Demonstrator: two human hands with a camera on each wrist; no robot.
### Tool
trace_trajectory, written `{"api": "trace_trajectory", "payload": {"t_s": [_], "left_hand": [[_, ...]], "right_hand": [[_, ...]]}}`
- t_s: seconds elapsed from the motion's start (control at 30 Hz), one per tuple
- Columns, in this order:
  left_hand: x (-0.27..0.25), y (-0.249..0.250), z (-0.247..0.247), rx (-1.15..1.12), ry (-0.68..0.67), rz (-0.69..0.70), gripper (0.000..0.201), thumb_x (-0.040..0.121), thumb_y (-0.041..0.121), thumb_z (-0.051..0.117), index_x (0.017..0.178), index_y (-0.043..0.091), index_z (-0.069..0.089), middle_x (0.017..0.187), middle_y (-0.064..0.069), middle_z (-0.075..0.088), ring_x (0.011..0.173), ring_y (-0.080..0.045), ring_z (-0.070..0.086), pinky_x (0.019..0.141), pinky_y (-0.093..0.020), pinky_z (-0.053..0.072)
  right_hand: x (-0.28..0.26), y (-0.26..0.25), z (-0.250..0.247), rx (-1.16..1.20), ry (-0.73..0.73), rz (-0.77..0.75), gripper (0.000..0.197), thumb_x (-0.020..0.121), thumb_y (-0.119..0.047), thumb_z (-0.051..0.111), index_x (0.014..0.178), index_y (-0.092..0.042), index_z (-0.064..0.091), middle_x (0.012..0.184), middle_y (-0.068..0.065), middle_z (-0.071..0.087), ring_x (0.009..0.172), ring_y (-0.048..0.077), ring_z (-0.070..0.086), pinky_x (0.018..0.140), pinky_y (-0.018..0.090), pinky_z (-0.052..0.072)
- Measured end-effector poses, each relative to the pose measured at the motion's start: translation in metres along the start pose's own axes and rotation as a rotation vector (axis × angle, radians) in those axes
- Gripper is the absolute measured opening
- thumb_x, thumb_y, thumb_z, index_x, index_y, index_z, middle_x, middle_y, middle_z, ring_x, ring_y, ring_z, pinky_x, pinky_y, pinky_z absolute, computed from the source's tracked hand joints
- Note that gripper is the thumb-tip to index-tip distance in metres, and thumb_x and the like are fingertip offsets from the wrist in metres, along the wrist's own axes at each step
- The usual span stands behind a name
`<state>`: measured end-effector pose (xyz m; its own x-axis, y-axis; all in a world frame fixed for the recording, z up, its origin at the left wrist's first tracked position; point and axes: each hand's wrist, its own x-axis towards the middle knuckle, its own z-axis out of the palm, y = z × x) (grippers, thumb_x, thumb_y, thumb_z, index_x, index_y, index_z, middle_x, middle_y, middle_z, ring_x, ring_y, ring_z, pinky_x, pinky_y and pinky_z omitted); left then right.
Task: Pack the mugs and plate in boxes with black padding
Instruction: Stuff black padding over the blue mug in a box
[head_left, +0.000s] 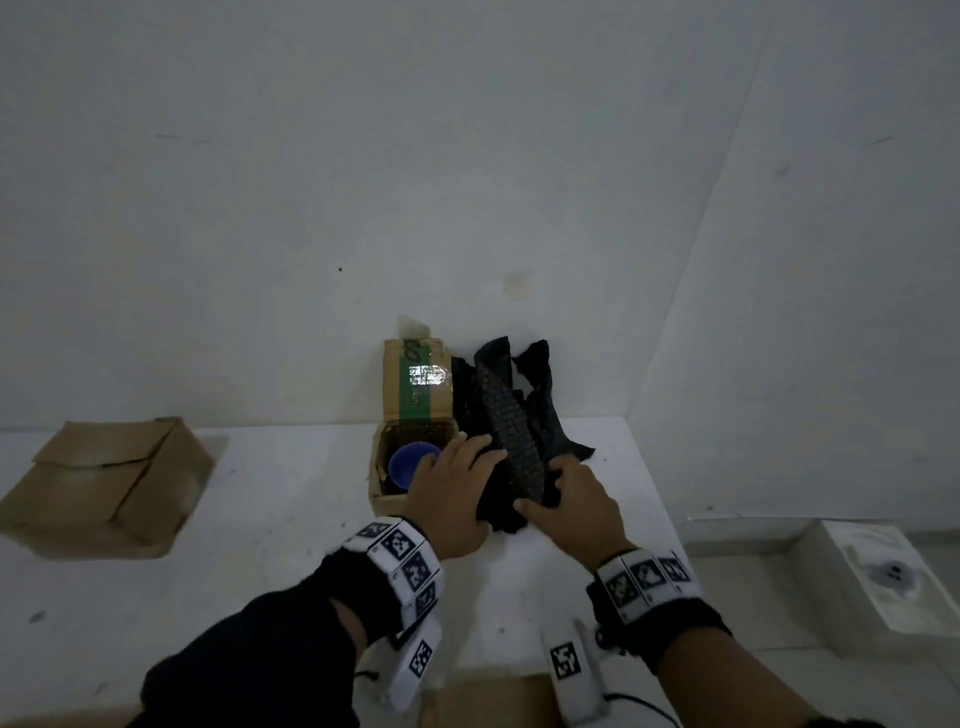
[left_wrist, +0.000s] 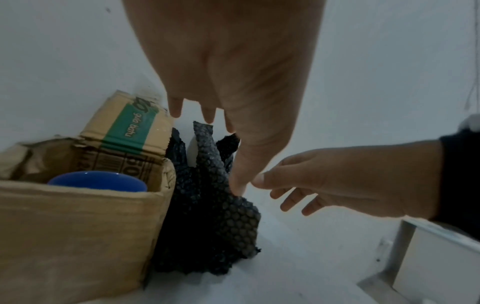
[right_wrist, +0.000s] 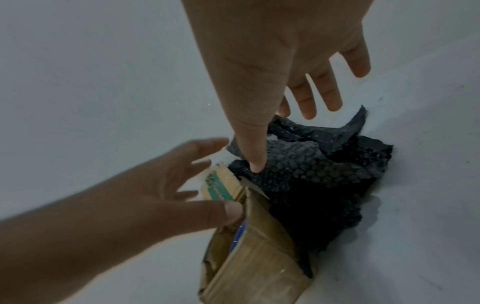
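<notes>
Padding (head_left: 511, 415) heaped at three o'clock of the open box (head_left: 400, 499) — handy for the blue mug (head_left: 411, 465) inside.
Left hand (head_left: 457, 499) and right hand (head_left: 574, 506) rest on it, fingers spread — nothing gripped.

Open at the top: small brown cardboard box (head_left: 387, 499), though partly filled by round blue mug (head_left: 411, 464). Crowded on its right by crumpled black bubble-wrap padding (head_left: 511, 436). Blocked behind by white wall (head_left: 467, 182). Bare white tabletop (head_left: 270, 499) leftward up to closed brown cardboard box (head_left: 106, 486).
</notes>
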<state>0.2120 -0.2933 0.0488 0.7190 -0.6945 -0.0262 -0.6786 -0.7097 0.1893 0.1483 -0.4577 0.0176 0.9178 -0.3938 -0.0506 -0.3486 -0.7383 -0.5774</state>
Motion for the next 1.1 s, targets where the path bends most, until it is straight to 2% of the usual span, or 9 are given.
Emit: {"api": "trace_trajectory", "payload": {"t_s": [0.17, 0.27, 0.43, 0.6, 0.7, 0.77, 0.83, 0.97, 1.1], "left_hand": [[0.054, -0.002, 0.002, 0.168, -0.132, 0.054, 0.083, 0.081, 0.026, 0.062, 0.147, 0.024, 0.012, 0.157, 0.003, 0.001, 0.145, -0.023, -0.004, 0.115, -0.049, 0.011], [0.074, -0.006, 0.01, 0.185, -0.159, 0.049, 0.084, 0.08, 0.025, 0.063, 0.147, 0.026, 0.012, 0.158, 0.003, -0.001, 0.145, -0.024, -0.007, 0.115, -0.051, 0.009], [0.093, -0.021, 0.01, 0.233, -0.099, 0.064, 0.08, 0.078, 0.023, 0.061, 0.145, 0.032, 0.018, 0.158, 0.004, 0.001, 0.145, -0.025, -0.007, 0.113, -0.052, 0.009], [0.095, -0.041, -0.002, 0.168, 0.059, 0.126, 0.057, 0.068, 0.026, 0.067, 0.122, 0.027, 0.05, 0.141, -0.001, 0.046, 0.134, -0.034, 0.038, 0.1, -0.058, 0.035], [0.089, -0.047, -0.012, 0.019, 0.203, 0.126, 0.053, 0.069, 0.025, 0.061, 0.12, 0.02, 0.052, 0.133, -0.003, 0.054, 0.126, -0.034, 0.046, 0.098, -0.052, 0.039], [0.084, -0.05, -0.022, -0.133, 0.252, 0.114, 0.055, 0.07, 0.036, 0.058, 0.122, 0.019, 0.05, 0.125, -0.003, 0.057, 0.121, -0.029, 0.049, 0.098, -0.05, 0.038], [0.078, -0.053, -0.031, -0.265, 0.279, 0.134, 0.061, 0.065, 0.044, 0.062, 0.12, 0.024, 0.044, 0.115, 0.002, 0.058, 0.11, -0.022, 0.053, 0.093, -0.049, 0.041], [0.062, -0.058, -0.046, -0.399, 0.374, 0.195, 0.071, 0.066, 0.02, 0.075, 0.128, 0.019, 0.04, 0.115, -0.001, 0.06, 0.103, -0.017, 0.056, 0.086, -0.033, 0.044], [0.045, -0.068, -0.067, -0.489, 0.469, 0.168, 0.064, 0.073, -0.002, 0.054, 0.124, 0.033, 0.035, 0.108, 0.005, 0.056, 0.082, -0.014, 0.059, 0.064, -0.025, 0.043]], "right_hand": [[0.051, 0.01, 0.033, -0.3, -0.054, 0.128, 0.084, 0.069, -0.072, 0.06, 0.128, -0.016, 0.039, 0.128, 0.007, 0.045, 0.116, 0.026, 0.047, 0.093, 0.037, 0.041], [0.071, 0.015, 0.044, -0.321, -0.115, 0.087, 0.061, 0.078, -0.061, 0.058, 0.124, -0.023, 0.046, 0.127, 0.006, 0.044, 0.116, 0.026, 0.046, 0.093, 0.038, 0.042], [0.091, 0.011, 0.045, 0.029, -0.062, -0.127, 0.021, 0.086, -0.023, 0.052, 0.104, -0.018, 0.062, 0.105, 0.008, 0.057, 0.098, 0.026, 0.055, 0.083, 0.037, 0.048], [0.096, -0.015, 0.014, 0.433, -0.103, -0.218, 0.015, 0.088, -0.004, 0.047, 0.087, -0.013, 0.06, 0.087, 0.005, 0.054, 0.08, 0.017, 0.049, 0.075, 0.026, 0.036], [0.093, -0.035, -0.007, 0.634, -0.129, -0.229, 0.017, 0.084, -0.013, 0.042, 0.074, -0.021, 0.053, 0.078, 0.001, 0.053, 0.073, 0.011, 0.05, 0.07, 0.021, 0.038], [0.088, -0.049, -0.022, 0.754, -0.147, -0.219, 0.02, 0.086, -0.009, 0.039, 0.071, -0.015, 0.051, 0.073, 0.001, 0.051, 0.066, 0.003, 0.048, 0.064, 0.014, 0.038], [0.085, -0.062, -0.036, 0.822, -0.16, -0.21, 0.024, 0.09, 0.0, 0.036, 0.07, -0.008, 0.047, 0.073, 0.004, 0.048, 0.066, 0.006, 0.046, 0.064, 0.019, 0.037], [0.079, -0.089, -0.058, 0.825, -0.084, -0.22, 0.025, 0.09, 0.003, 0.035, 0.082, -0.015, 0.051, 0.085, 0.004, 0.052, 0.082, 0.016, 0.05, 0.071, 0.026, 0.039], [0.07, -0.113, -0.069, 0.883, 0.016, -0.323, 0.043, 0.089, 0.012, 0.036, 0.09, -0.027, 0.056, 0.097, 0.006, 0.061, 0.089, 0.017, 0.059, 0.074, 0.024, 0.047]]}}
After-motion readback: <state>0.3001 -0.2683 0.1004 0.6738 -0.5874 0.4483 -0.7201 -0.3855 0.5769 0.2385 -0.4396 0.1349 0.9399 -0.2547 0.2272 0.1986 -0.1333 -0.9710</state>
